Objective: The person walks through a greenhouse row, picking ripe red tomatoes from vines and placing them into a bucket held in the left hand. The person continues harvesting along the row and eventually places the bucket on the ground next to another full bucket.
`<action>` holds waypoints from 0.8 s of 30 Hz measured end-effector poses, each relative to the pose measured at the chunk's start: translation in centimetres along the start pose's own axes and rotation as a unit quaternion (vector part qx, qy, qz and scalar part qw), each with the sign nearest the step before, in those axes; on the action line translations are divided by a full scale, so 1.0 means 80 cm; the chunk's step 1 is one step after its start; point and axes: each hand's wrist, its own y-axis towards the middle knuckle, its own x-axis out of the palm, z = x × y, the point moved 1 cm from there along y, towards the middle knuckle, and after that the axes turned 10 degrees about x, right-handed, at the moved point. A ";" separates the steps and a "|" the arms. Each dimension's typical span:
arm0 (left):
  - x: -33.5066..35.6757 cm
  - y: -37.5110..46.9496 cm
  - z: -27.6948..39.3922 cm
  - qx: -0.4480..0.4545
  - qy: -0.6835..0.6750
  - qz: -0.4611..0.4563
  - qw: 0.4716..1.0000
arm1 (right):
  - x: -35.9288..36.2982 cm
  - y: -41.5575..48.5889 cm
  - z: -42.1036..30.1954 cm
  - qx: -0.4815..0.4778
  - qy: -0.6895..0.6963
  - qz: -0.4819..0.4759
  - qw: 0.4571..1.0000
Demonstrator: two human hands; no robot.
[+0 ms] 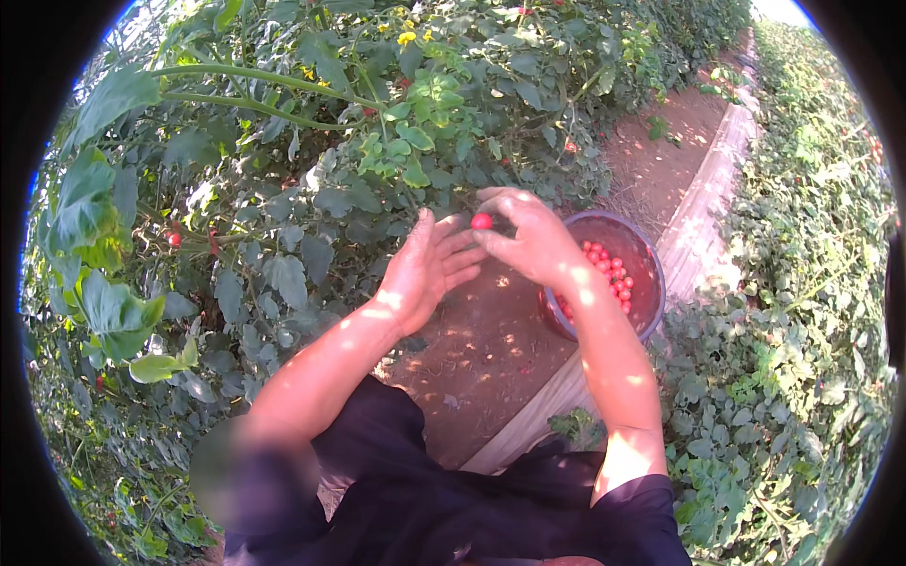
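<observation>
A single red cherry tomato [481, 221] sits between the thumb and fingers of my right hand [532, 237]. My left hand [429, 267] is open beside it, palm turned toward the right hand, fingers spread and its fingertips close to the tomato. Nothing shows in the left palm. Below and right of my right hand stands a round dark bucket [655, 297], partly hidden by my right forearm. Many loose red cherry tomatoes [617, 274] lie at its bottom. Leafy tomato plants [340, 205] rise just beyond both hands.
A long pale wooden board [697, 201] runs along the bare soil path [488, 339], passing by the bucket. Dense plants [771, 396] crowd the right side. A thick green stem [262, 76] arches in from the upper left. Red fruit [174, 240] hangs among the left leaves.
</observation>
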 end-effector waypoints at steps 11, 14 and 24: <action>-0.008 0.004 -0.010 -0.016 0.121 -0.063 0.990 | -0.114 -0.063 0.155 0.349 0.041 -0.025 0.936; -0.006 0.005 -0.014 -0.016 0.127 -0.056 0.990 | -0.115 -0.058 0.141 0.321 -0.007 0.034 0.946; -0.003 0.006 -0.020 -0.020 0.153 -0.039 0.987 | -0.114 -0.071 0.241 0.328 0.084 0.163 0.927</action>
